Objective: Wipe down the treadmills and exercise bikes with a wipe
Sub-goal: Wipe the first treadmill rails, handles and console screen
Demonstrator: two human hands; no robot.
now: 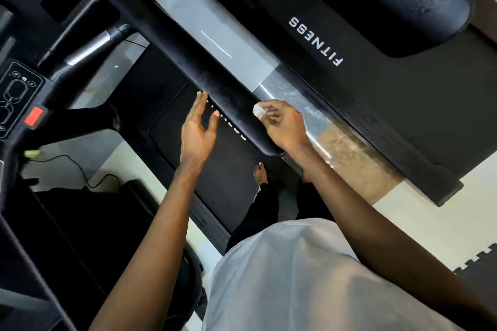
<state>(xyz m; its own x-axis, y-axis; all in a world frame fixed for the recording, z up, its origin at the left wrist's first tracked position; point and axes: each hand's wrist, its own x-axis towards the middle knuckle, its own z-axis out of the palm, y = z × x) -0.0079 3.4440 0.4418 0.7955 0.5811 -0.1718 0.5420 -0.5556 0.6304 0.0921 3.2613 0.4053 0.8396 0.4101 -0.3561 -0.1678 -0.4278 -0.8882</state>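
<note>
Head view. The right hand pinches the wipe between thumb and curled fingertips. The wipe projects just past those fingertips, on the far-left side of the hand, and lies on top of the handrail near its rounded end.

The wipe is small, white and bunched into a compact wad. Only a rounded lobe shows outside the grip, so no long axis can be told.

The handrail is black and padded with a dull, scuffed surface. Its long axis runs diagonally from upper left to lower right and ends under the right wrist.

The left hand is released, its fingers straight and spread, and holds nothing. Its fingertips lie at the near edge of the handrail; whether they touch it cannot be told.

Below the handrail lies the dark belt of the near treadmill, with a bare foot on it. A second treadmill, lettered FITNESS, lies parallel beyond. A console with a red button sits at far left.
</note>
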